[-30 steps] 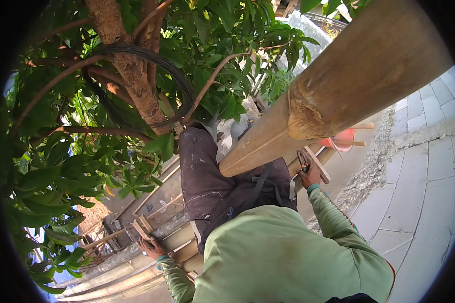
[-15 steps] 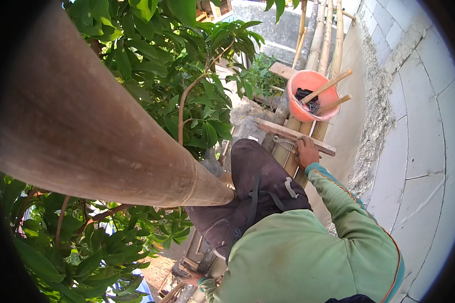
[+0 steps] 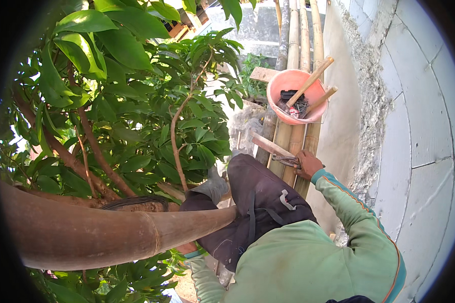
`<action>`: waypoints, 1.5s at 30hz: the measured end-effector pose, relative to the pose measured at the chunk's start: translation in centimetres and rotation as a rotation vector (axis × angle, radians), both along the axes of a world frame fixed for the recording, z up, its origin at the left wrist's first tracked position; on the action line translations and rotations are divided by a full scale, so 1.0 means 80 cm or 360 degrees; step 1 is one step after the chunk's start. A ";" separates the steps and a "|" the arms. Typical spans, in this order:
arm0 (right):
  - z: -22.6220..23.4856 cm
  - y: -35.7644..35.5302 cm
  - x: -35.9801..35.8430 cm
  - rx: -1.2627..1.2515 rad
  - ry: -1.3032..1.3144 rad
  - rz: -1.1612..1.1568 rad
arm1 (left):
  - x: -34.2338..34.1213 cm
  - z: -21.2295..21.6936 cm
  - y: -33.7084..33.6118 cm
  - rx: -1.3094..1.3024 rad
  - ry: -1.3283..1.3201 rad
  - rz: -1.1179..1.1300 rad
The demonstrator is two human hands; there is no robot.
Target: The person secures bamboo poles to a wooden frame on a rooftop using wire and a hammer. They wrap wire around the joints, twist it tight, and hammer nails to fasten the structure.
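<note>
My right hand [image 3: 309,165] is closed around metal pincers [image 3: 286,160], over the bamboo poles and beside the right end of a short wooden plank [image 3: 270,144]. Whether it also touches the plank I cannot tell. My left hand [image 3: 188,248] is at the underside of a thick brown bamboo pole [image 3: 116,237], which slants across the left toward my dark trousers. That pole hides its fingers, so its grip does not show. Ahead of my right hand sits a pink bucket [image 3: 307,79] holding two wooden-handled tools [image 3: 310,83] and dark odds and ends.
Long bamboo poles [image 3: 304,38] run lengthwise beneath me as a narrow platform. On the right stands a grey block wall [image 3: 424,121] with rough mortar. Leafy branches [image 3: 136,131] crowd the left side. A coil of dark wire [image 3: 136,201] lies around a branch.
The thick pole appears lower and flatter in view. My left hand has come up from the lower poles to beside it. My right hand stays near the plank, with the pincers now showing more plainly.
</note>
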State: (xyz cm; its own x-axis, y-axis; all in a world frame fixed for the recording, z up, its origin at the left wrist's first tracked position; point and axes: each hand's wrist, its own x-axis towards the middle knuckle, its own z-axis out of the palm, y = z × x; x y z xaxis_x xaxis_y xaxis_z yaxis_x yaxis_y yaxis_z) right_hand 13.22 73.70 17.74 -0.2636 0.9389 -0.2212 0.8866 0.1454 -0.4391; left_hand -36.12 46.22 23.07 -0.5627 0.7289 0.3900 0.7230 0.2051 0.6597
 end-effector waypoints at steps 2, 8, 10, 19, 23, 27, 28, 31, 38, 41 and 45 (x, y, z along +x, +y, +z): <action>0.006 0.001 0.004 -0.0075 0.0043 -0.0157 | 0.004 -0.013 0.019 -0.0107 0.0140 -0.0044; 0.006 0.040 0.002 -0.0088 0.0153 -0.0378 | 0.001 -0.056 0.032 -0.0283 0.0389 0.0101; -0.001 0.049 0.001 0.0031 0.0127 -0.0231 | -0.003 -0.063 0.027 -0.0314 0.0438 0.0157; 0.130 0.091 -0.038 -0.0167 -0.0238 0.0144 | -0.008 -0.087 -0.007 -0.0377 0.0574 0.0354; 0.169 0.179 0.013 0.0896 -0.0018 -0.0019 | -0.008 -0.087 0.012 -0.0420 0.0550 0.0274; 0.085 0.292 0.041 0.0187 -0.0935 -0.0003 | -0.026 -0.097 0.015 -0.0393 0.0527 0.0273; 0.071 0.307 0.027 0.0051 -0.1060 0.0017 | -0.030 -0.111 0.008 -0.0388 0.0519 0.0321; 0.047 0.314 0.025 0.0137 -0.1117 0.0166 | -0.043 -0.116 -0.002 -0.0387 0.0523 0.0366; 0.034 0.321 0.022 0.0207 -0.1057 -0.0056 | -0.055 -0.133 -0.011 -0.0420 0.0514 0.0367; 0.039 0.319 0.025 0.0244 -0.0998 -0.0025 | -0.041 -0.120 -0.007 -0.0416 0.0508 0.0381; 0.038 0.316 0.027 0.0163 -0.1074 -0.0124 | -0.028 -0.099 0.007 -0.0429 0.0450 0.0369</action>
State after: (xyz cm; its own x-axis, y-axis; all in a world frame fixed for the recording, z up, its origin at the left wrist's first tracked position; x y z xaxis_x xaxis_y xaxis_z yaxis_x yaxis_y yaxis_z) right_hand 15.40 98.95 20.75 -0.0305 0.9745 -0.2221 0.9709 0.0817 0.2253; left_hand -38.35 46.76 15.18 -0.6214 0.6929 0.3657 0.7820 0.5199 0.3437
